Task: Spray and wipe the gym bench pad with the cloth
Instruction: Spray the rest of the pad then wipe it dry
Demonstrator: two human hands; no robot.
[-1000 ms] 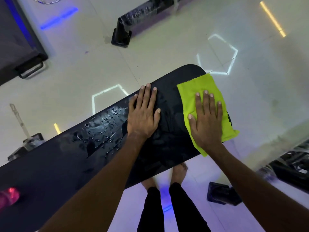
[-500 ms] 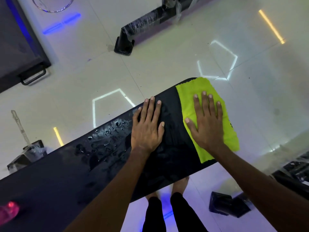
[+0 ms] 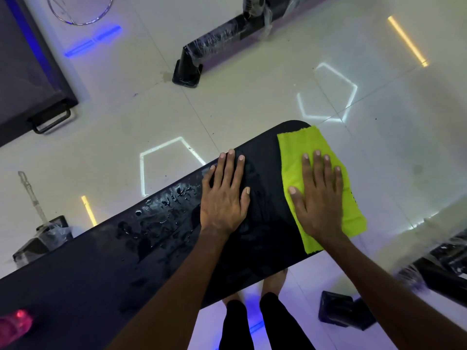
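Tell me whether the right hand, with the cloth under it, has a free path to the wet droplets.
Probably not directly. The left hand lies flat on the bench pad between the cloth under the right hand and the droplets; it would need lifting first.

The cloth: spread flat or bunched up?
Spread flat. The cloth lies open over the pad's end, right hand palm-down on it.

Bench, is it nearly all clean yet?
Not yet. Spraying looks done: droplets sit on the long black padded gym bench. Right now the right hand presses the lime-green cloth flat at the bench's far end, the left hand flat on bare pad. The wet middle still needs wiping.
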